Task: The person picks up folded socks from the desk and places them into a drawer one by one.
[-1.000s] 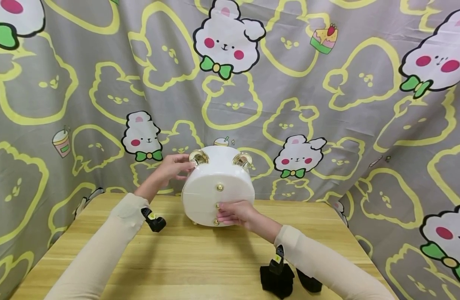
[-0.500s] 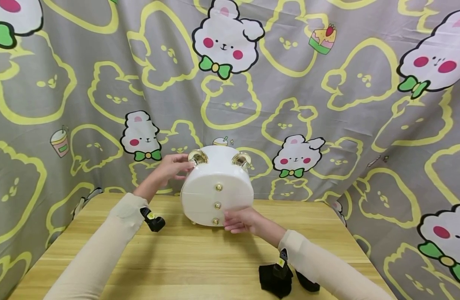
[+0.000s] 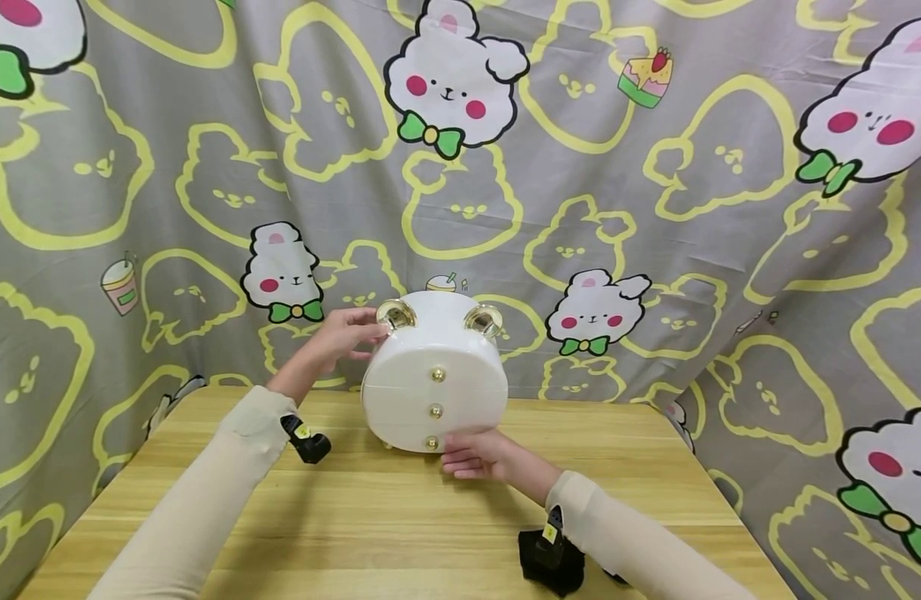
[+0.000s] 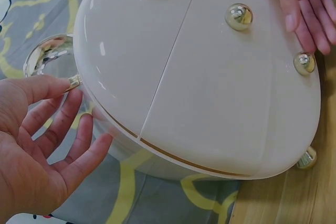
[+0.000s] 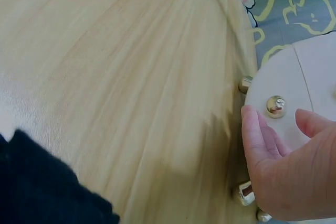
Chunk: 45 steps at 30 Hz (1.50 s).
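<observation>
A glossy white storage box (image 3: 435, 400) stands on the table, with two gold ears on top, small gold feet and three round gold knobs down its rounded front. My left hand (image 3: 340, 342) holds the gold ear (image 4: 50, 56) on the left between thumb and index finger, the index partly hidden behind the thumb; the other fingers spread loosely beside the box. In the head view, my right hand (image 3: 483, 456) is at the lower right of the front, beside the lowest knob (image 3: 432, 442). Its fingers (image 5: 253, 132) are extended along the box's lower edge and hold nothing.
The wooden table (image 3: 340, 525) reaches back to a grey curtain (image 3: 475, 208) with a cartoon print. A black cloth-like item (image 3: 552, 562) lies near the front, under my right forearm. Small black cameras (image 3: 307, 439) are strapped at my wrists.
My right hand has left the middle knob and moved down to the lowest one, first drawing back to the right. The left hand and the box have stayed put.
</observation>
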Each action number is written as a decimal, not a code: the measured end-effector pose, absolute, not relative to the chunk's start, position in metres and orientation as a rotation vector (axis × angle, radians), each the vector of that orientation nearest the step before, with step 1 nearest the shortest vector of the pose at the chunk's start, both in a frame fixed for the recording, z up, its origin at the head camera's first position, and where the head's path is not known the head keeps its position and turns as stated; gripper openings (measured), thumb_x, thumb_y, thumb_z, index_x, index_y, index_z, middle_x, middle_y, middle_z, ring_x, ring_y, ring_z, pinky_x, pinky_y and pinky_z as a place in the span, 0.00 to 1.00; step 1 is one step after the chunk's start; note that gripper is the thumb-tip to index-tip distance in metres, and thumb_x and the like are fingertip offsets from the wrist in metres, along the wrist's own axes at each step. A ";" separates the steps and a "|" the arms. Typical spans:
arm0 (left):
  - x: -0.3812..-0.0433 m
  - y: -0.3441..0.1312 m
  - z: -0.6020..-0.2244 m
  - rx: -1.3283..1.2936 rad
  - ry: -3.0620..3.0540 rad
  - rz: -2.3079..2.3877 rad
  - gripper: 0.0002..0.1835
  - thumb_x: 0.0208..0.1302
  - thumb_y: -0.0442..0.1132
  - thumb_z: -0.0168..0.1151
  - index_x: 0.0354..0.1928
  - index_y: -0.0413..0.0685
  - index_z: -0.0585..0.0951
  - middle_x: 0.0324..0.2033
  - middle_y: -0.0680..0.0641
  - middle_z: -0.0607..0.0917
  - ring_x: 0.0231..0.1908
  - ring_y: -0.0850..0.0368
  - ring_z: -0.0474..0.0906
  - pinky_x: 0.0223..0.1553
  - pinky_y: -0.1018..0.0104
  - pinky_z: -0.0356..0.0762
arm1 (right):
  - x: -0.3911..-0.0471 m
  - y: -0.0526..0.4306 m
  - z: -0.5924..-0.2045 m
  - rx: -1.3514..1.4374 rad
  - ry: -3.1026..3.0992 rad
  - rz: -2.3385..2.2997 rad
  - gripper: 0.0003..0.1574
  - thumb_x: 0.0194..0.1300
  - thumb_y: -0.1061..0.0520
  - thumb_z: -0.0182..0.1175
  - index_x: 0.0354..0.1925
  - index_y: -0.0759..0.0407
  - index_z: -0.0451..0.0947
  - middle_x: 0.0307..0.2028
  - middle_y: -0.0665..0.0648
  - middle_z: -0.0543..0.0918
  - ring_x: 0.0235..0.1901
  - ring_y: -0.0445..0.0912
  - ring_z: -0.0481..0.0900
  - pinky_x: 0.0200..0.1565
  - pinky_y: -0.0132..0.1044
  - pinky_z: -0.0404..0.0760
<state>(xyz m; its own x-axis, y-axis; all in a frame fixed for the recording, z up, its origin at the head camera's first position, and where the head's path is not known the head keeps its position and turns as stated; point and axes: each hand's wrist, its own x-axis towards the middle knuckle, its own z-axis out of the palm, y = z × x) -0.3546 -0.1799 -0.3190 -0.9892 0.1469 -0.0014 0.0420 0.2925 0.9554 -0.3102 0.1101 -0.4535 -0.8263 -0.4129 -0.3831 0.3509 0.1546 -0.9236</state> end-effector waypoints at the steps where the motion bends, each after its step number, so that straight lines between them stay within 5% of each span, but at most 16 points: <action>1: -0.355 -0.180 -0.319 0.177 2.451 1.810 0.26 0.74 0.45 0.61 0.70 0.44 0.73 0.62 0.36 0.79 0.63 0.41 0.75 0.61 0.47 0.81 | -0.310 0.109 -0.454 -0.051 1.863 -1.731 0.18 0.72 0.52 0.63 0.49 0.66 0.84 0.40 0.59 0.91 0.35 0.43 0.90 0.41 0.33 0.89; 12: -0.355 -0.180 -0.319 0.175 2.438 1.822 0.27 0.74 0.45 0.62 0.70 0.45 0.73 0.62 0.36 0.79 0.64 0.40 0.74 0.62 0.46 0.80 | -0.312 0.092 -0.462 0.033 1.835 -1.780 0.24 0.74 0.53 0.62 0.56 0.72 0.80 0.41 0.61 0.91 0.36 0.45 0.90 0.44 0.36 0.89; 45: -0.354 -0.180 -0.318 0.167 2.448 1.826 0.26 0.74 0.44 0.62 0.69 0.44 0.74 0.60 0.35 0.80 0.63 0.40 0.75 0.61 0.46 0.81 | -0.309 0.075 -0.468 0.094 1.840 -1.888 0.20 0.71 0.57 0.63 0.51 0.73 0.81 0.32 0.58 0.91 0.30 0.44 0.90 0.37 0.32 0.89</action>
